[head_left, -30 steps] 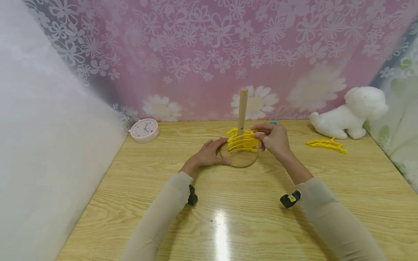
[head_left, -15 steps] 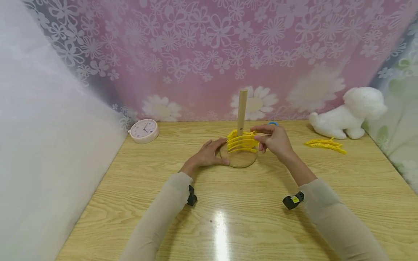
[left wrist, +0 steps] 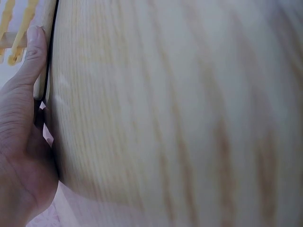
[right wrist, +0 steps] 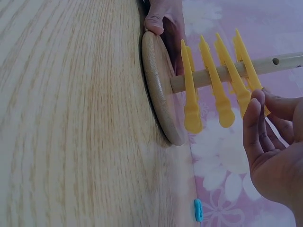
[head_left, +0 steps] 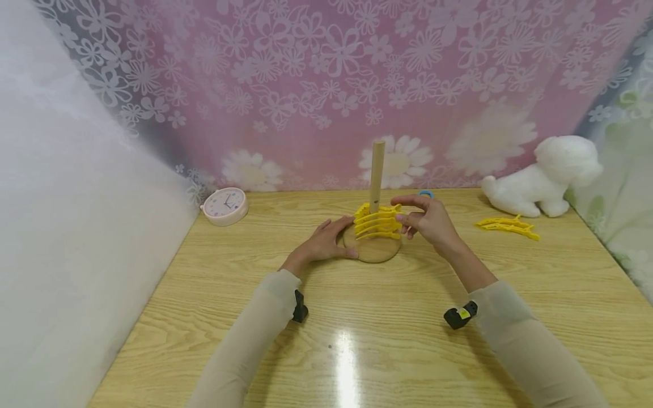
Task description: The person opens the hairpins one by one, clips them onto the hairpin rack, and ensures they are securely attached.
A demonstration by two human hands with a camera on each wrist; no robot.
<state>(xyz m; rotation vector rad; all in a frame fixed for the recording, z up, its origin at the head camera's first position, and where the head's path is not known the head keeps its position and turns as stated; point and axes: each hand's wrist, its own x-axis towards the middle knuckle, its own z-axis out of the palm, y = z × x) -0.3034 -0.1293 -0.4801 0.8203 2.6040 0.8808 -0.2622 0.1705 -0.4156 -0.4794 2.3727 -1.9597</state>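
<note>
The left hand grips the round, smooth wooden base on the stripy wooden bench. The right hand pinches the end of the top bent yellow plastic clip on the straight, round wooden pole. Maybe that clip is being fixed on; the next move seems to need a gentle letting go. Three matching clips sit below; loose yellow plastic clips lie right.

Seeing mostly wood-grain table, blurry toward right. Also seeing left hand along left edge, with thumb against rim of wooden base, plus yellow clips on pale peg up top-left, partly cropped.
</note>
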